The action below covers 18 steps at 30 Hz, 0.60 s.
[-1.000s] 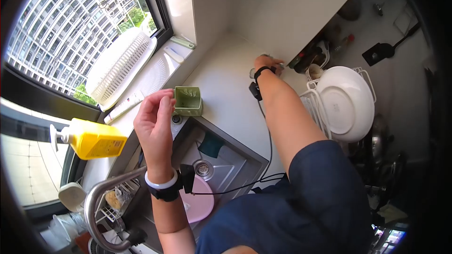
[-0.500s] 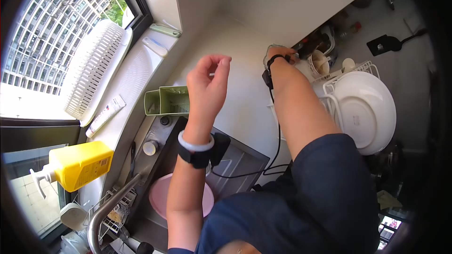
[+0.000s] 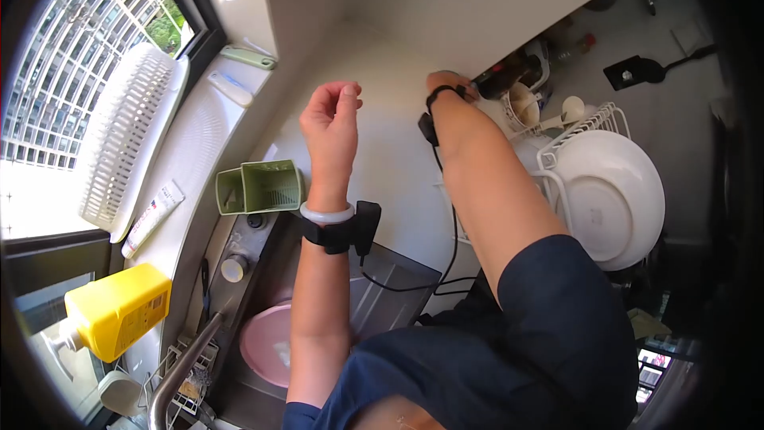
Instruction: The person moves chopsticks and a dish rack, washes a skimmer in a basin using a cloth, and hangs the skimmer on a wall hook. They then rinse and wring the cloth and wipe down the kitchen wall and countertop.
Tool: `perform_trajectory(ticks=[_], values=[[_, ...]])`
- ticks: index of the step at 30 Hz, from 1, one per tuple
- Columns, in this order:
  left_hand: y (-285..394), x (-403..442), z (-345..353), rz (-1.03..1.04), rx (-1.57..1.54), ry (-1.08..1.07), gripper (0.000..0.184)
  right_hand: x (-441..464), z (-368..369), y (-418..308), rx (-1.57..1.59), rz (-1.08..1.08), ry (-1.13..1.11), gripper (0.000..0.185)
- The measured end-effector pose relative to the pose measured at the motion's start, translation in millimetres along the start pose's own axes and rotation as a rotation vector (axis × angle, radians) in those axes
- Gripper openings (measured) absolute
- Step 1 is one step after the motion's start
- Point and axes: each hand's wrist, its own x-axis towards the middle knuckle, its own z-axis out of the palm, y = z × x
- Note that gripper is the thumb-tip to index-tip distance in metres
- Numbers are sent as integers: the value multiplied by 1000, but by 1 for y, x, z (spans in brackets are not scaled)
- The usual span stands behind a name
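My left hand (image 3: 329, 115) hangs in the air above the white counter (image 3: 390, 143), fingers curled in toward the thumb and nothing visible in them. My right hand (image 3: 452, 86) is stretched far across the counter, low at the wall's corner beside dark bottles (image 3: 499, 76). A thin greyish edge shows at its far side, maybe cloth; the hand hides most of it and its fingers show only in part. Just right of this hand stands a white cup-like holder (image 3: 523, 105).
A white dish rack (image 3: 601, 121) with a large white plate (image 3: 609, 199) stands at right. At left are a green two-part caddy (image 3: 259, 187), a yellow pump bottle (image 3: 119, 306), a metal faucet (image 3: 179, 374) and a pink basin (image 3: 267, 342) in the sink. A cable trails from the wristbands.
The view has shifted, so most things sit further left. My right hand has moved slightly up and away along the counter; less of the greyish edge shows. My left hand stays raised and curled.
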Motion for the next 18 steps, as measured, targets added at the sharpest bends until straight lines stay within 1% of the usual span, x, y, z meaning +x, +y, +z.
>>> perform_trajectory(ticks=[1, 3, 4, 5, 6, 7, 8, 10, 11, 12, 13, 14, 16, 17, 18], values=[[-2, -3, 1, -18, 5, 16, 16, -4, 0, 0, -5, 4, 9, 50], [-6, -7, 1, -39, 42, 30, 14, -11, 7, 5, -338, -151, 16, 51], [-10, -10, 1, -40, 44, 24, 14, -14, 9, 9, -338, -145, 18, 51], [-14, -12, 2, -38, 49, 18, 15, -16, 10, 12, -217, -197, 52, 50], [-17, -15, 3, -35, 55, 13, 15, -31, -23, 4, -215, -192, 55, 50], [-19, -17, 4, -32, 57, 10, 15, -44, -54, -6, -504, -413, -138, 49], [-21, -19, 4, -55, 62, 6, 15, -44, -49, -5, -501, -410, -144, 49], [-24, -19, 3, -69, 73, 10, 15, -55, -50, -7, -308, -363, -262, 54], [-27, -20, 3, -82, 66, 15, 15, -57, -51, -7, -309, -361, -265, 54], [-30, -21, 3, -94, 60, 18, 15, -72, -85, -18, -528, -534, -422, 58], [-34, -20, 2, -90, 66, 17, 15, -84, -104, -26, -744, -708, -582, 62], [-38, -19, -1, -111, 88, 17, 15, -90, -93, -25, -743, -708, -591, 62], [-47, -20, -8, -137, 114, 24, 14, -101, -77, -24, -581, -653, -528, 67], [-51, -21, -12, -155, 143, 46, 14, -107, -69, -20, -520, -655, -474, 65], [-56, -20, -14, -173, 170, 67, 13, -112, -71, -22, -525, -652, -475, 65]])
